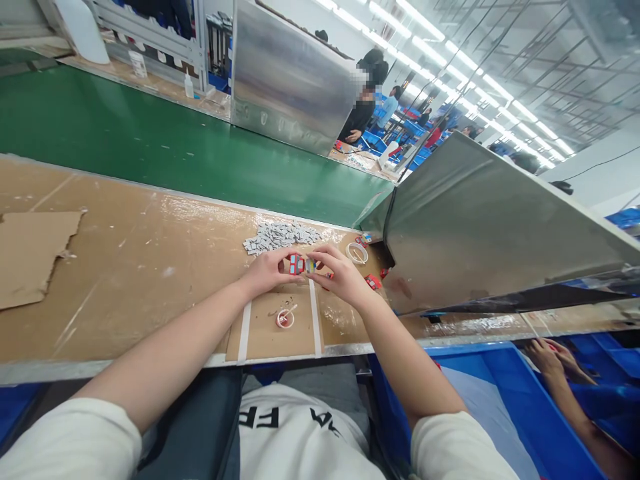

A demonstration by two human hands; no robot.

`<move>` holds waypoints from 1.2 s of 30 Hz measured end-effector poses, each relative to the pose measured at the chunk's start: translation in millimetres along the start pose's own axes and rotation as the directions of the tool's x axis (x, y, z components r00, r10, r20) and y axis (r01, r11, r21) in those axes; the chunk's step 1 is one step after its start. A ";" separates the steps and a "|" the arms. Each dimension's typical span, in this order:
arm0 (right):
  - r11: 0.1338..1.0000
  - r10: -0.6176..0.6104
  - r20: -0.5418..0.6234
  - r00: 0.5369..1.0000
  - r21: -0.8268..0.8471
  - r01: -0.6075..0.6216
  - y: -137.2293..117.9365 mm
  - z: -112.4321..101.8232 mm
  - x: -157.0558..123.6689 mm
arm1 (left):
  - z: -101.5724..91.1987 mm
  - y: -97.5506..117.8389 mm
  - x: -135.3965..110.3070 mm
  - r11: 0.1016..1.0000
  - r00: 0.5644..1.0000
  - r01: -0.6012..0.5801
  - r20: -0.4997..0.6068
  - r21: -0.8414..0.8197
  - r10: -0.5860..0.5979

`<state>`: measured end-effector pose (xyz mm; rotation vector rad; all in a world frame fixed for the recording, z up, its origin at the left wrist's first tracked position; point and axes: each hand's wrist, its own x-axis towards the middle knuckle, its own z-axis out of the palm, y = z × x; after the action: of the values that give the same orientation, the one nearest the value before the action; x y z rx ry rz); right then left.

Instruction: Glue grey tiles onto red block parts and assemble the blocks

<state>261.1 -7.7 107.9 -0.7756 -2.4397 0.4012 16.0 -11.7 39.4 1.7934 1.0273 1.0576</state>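
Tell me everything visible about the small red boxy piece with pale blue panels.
The small red boxy piece looks like plastic, with pale blue panels and a grey area. The left hand pinches it between thumb and fingers above the brown tabletop. The right hand holds a small grey, yellow and blue piece close beside it; whether the pieces touch is unclear.

A long brown bench (pixel 140 267) with a scuffed, glossy top runs alongside a flat green strip (pixel 165 157). A rectangular grey metal panel (pixel 290 77) stands beyond the strip; a wide grey metal partition (pixel 490 233) rises on the right. Overhead, bright white tube lights (pixel 420 19) run in rows near pale metal framework (pixel 530 60).
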 end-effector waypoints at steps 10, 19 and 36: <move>0.995 -0.024 -0.133 0.991 0.092 0.036 14.6 17.9 -4.2 | 0.8 5.1 -2.5 0.996 0.998 -0.054 0.020 -0.067 0.055; 0.993 0.011 -0.208 0.978 0.120 0.014 18.5 37.1 -3.6 | 5.3 3.7 -5.1 0.953 1.000 0.022 0.016 -0.302 -0.019; 0.989 -0.034 -0.304 0.952 0.124 0.075 18.5 66.0 19.5 | 6.3 -0.8 -2.4 0.796 0.945 0.322 0.220 -0.512 -0.241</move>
<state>217.7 11.1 54.6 -0.6566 -2.1203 0.3904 20.8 -15.0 35.9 1.1873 0.7726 0.9000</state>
